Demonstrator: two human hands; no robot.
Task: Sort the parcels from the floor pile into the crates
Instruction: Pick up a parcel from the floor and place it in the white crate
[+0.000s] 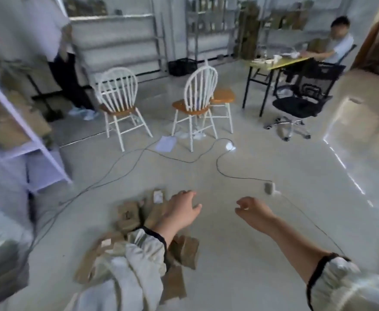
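Left hand point(181, 209) is out over the far right edge of the parcels point(127, 215), fingers spread and slack, holding nothing. I cannot tell whether it touches the pile or hangs above it. Right hand point(249, 208) is over bare floor point(240, 254), right of the pile and apart from it, fingers loosely curled, nothing in them. Both sleeves are pale with dark cuffs, pushed up the forearm.

Parcels: brown paper packs heaped on the floor, near and left of centre, partly hidden under my left sleeve point(139, 250). A few carry small white labels. The frame is blurred, so I cannot count them.

A black crate point(182, 66) stands by the far wall, well apart from the pile.

Cables point(139, 158) run across the floor between the pile and two white chairs point(118, 102). One ends in a small grey plug point(268, 188) just beyond my right hand. A paper sheet point(166, 143) lies by the chair legs. Shelf point(26, 140) at left holds brown packs. Far right, a person point(339, 41) sits at a table point(273, 62), with a black office chair point(303, 102) beside it. Far left, another person point(56, 41) stands.
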